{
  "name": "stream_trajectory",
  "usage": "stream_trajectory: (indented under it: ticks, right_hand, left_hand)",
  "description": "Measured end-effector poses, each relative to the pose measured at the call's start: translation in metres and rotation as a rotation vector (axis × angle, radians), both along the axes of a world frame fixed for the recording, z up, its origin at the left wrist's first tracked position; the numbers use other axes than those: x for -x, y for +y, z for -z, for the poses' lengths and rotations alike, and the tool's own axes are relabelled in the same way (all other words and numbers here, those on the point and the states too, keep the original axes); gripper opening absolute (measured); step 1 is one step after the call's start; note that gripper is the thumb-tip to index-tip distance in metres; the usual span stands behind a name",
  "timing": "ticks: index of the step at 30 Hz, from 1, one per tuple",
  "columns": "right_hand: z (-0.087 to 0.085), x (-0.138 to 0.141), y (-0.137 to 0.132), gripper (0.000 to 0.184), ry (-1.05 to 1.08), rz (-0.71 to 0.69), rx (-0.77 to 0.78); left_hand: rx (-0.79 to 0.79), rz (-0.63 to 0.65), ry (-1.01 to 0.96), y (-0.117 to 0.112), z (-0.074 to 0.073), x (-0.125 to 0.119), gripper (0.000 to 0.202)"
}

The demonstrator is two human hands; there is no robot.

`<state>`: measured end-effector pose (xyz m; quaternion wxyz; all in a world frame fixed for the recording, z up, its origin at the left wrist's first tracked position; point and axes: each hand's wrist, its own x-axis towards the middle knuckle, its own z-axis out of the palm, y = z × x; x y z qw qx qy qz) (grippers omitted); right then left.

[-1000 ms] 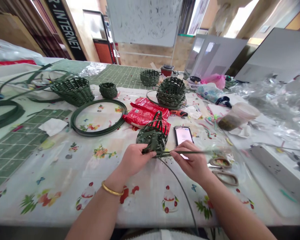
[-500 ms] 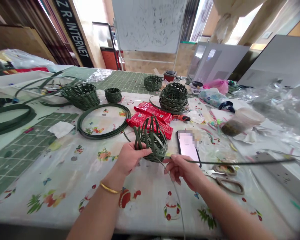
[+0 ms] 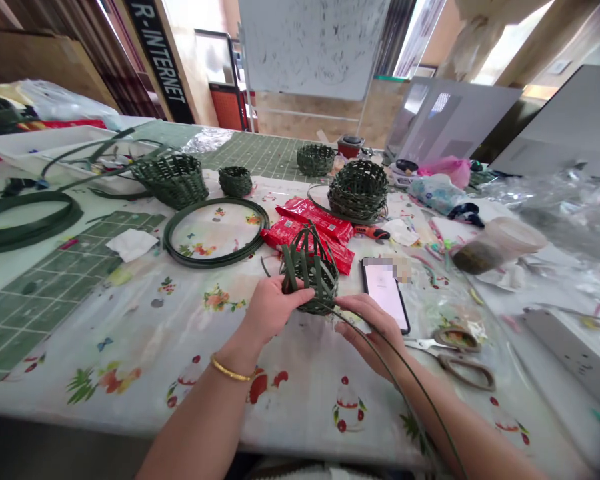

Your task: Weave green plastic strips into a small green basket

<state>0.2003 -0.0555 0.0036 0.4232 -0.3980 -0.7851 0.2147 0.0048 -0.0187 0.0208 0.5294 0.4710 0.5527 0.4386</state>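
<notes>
Head view, black banner reading R-INTERNET [image 3: 161, 61], left hand [image 3: 275, 313] on woven basket [image 3: 310, 277]

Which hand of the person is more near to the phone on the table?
Right. The right hand is at the phone's lower left corner. The left hand is farther left, holding the woven basket, which sits between it and the phone.

Phone [image 3: 386, 298] lit on floral tablecloth [image 3: 300, 417], scissors [image 3: 455, 353] just R of it, red packets [image 3: 315, 239] behind w/ orange-handled screwdriver [image 3: 371, 232] beside; plastic tub [image 3: 500, 245] far R, green cutting mat [image 3: 55, 287] L, whiteboard [image 3: 313, 47] at back.
</notes>
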Motion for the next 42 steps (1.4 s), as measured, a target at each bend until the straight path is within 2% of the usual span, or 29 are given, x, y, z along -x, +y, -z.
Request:
stream_trajectory:
  ticks: [2, 6, 13, 16, 18, 21, 23, 27, 31, 34, 37, 42]
  right_hand:
    - [0.001, 0.004, 0.002, 0.035, 0.017, 0.026, -0.008]
    - [0.005, 0.01, 0.003, 0.02, 0.088, 0.082, 0.007]
    - [0.004, 0.01, 0.004, 0.018, 0.047, 0.034, -0.105]
    - [0.005, 0.01, 0.004, 0.016, 0.022, 0.086, -0.064]
    - [0.004, 0.01, 0.004, 0.013, 0.019, 0.149, -0.021]
    - [0.004, 0.009, 0.006, 0.013, 0.021, 0.246, 0.08]
    - [0.005, 0.008, 0.007, 0.014, 0.03, 0.274, 0.127]
    - [0.006, 0.006, 0.007, 0.012, 0.107, 0.256, 0.111]
    - [0.001, 0.006, 0.003, 0.011, 0.179, 0.184, 0.095]
    - [-0.003, 0.007, -0.001, 0.011, 0.165, 0.181, 0.092]
    - [-0.006, 0.01, -0.003, 0.01, 0.125, 0.205, 0.07]
    - [-0.012, 0.014, -0.004, 0.011, 0.059, 0.282, 0.063]
  left_hand:
    - [0.019, 0.024, 0.043, -0.002, -0.002, -0.002, 0.022]
    - [0.103, 0.07, 0.019, -0.005, -0.006, -0.002, 0.022]
    - [0.093, 0.081, -0.116, 0.002, 0.007, 0.003, 0.027]
    - [0.082, 0.106, -0.106, 0.002, 0.006, 0.004, 0.028]
    - [0.055, 0.168, -0.068, 0.001, 0.002, 0.006, 0.029]
    - [-0.028, 0.283, -0.019, -0.002, -0.003, 0.009, 0.038]
    - [-0.084, 0.293, -0.007, -0.003, -0.006, 0.01, 0.042]
    - [-0.12, 0.26, -0.032, -0.006, -0.01, 0.012, 0.041]
    - [-0.142, 0.338, -0.081, -0.01, -0.013, 0.018, 0.04]
    - [-0.132, 0.37, -0.001, -0.009, -0.014, 0.023, 0.042]
    - [-0.223, 0.267, 0.202, -0.004, -0.014, 0.021, 0.035]
    - [-0.676, -0.211, 0.567, -0.009, -0.009, 0.0, 0.027]
